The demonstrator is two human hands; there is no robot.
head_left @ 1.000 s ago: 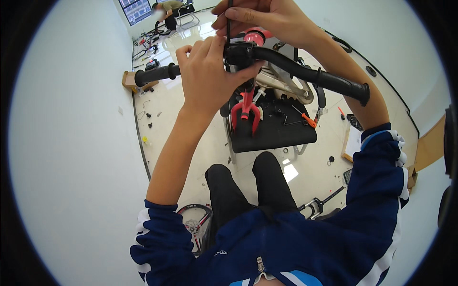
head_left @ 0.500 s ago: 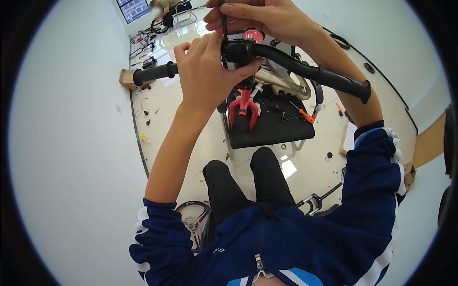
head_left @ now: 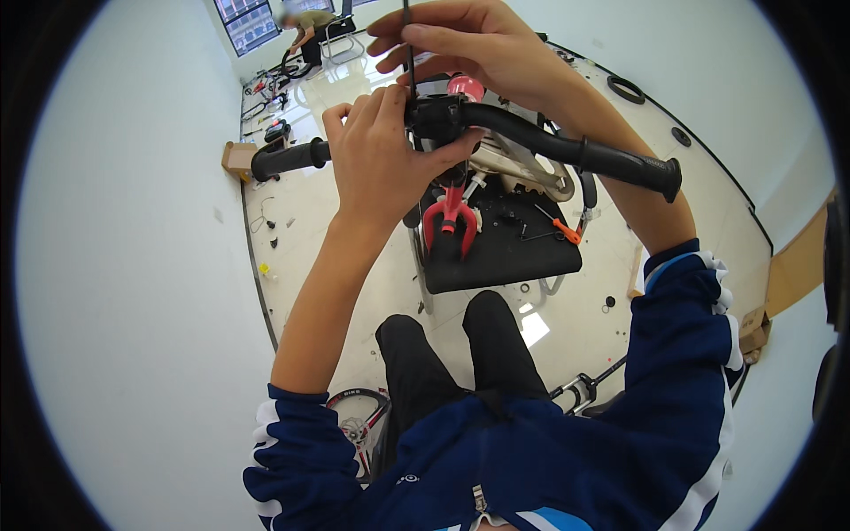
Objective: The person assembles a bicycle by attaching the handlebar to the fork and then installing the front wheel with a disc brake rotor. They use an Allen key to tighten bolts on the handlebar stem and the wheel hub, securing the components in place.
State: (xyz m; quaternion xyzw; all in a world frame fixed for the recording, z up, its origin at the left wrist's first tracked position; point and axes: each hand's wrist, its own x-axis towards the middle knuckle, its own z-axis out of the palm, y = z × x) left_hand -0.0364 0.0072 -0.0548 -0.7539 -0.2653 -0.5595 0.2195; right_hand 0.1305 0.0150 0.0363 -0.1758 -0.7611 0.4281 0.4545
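A black handlebar (head_left: 531, 133) is held up before me, its grips out to both sides. My left hand (head_left: 376, 150) is wrapped around its middle, the thumb under the black stem clamp (head_left: 438, 117). My right hand (head_left: 482, 44) is above, thumb and fingers around a thin black rod-shaped tool (head_left: 411, 66). This tool stands upright, its lower end at the clamp; its top is cut off by the picture's edge. Beneath the bar, a red fork-shaped part (head_left: 452, 212) and a pale metal frame (head_left: 540, 173) rest on a black chair seat (head_left: 505, 265).
An orange-handled screwdriver (head_left: 565, 232) and small dark parts lie on the seat. A wheel (head_left: 363, 407) and a suspension fork (head_left: 580, 389) are by my legs. Cardboard boxes (head_left: 237, 159) and loose parts line the walls. Another person (head_left: 305, 31) works at the far left.
The view has tilted up slightly, so the handlebar, hands and chair appear lower. Both hands keep their hold, and the thin tool remains upright at the clamp.
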